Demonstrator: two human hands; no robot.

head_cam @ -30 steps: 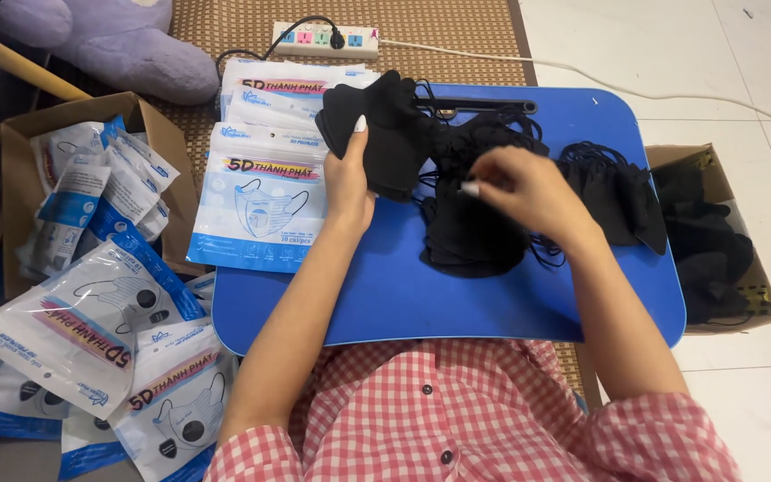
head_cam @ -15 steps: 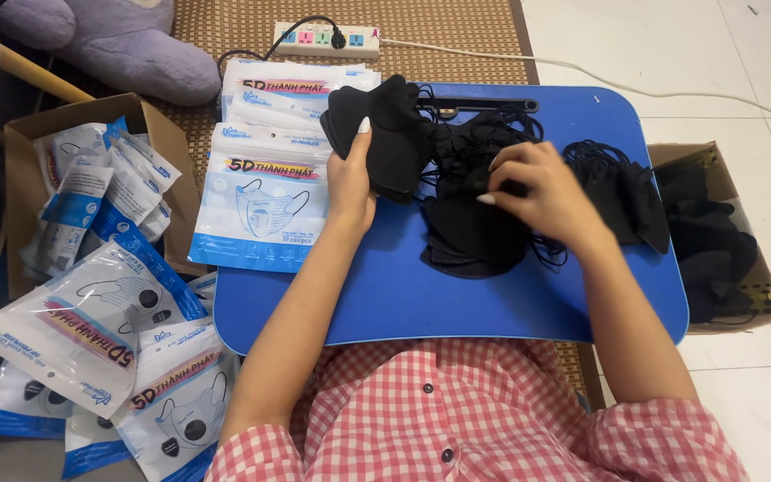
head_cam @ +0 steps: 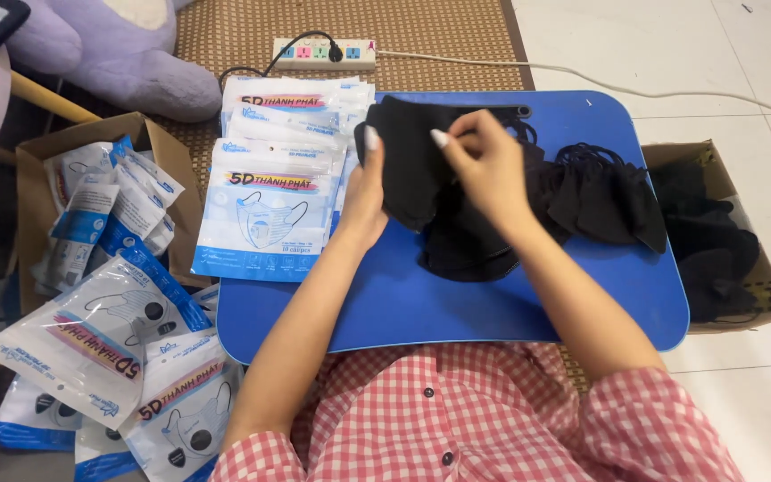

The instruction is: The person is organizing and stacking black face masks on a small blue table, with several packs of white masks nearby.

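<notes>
Both grips pinch one black mask (head_cam: 408,165): my left hand (head_cam: 366,192), right hand (head_cam: 484,165), above blue table (head_cam: 457,303); probably one mask.

matt black cloth masks (head_cam: 457,214), glossy plastic packets (head_cam: 265,214), smooth blue plastic tray table (head_cam: 457,303), brown cardboard boxes (head_cam: 765,277), rough woven mat (head_cam: 403,22)

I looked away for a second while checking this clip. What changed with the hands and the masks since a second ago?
The right hand rose off the pile of black masks and moved left to the black mask held up by the left hand, pinching its top edge. The left hand kept its hold. The blue tray table and the stacked mask packets stayed put.
</notes>
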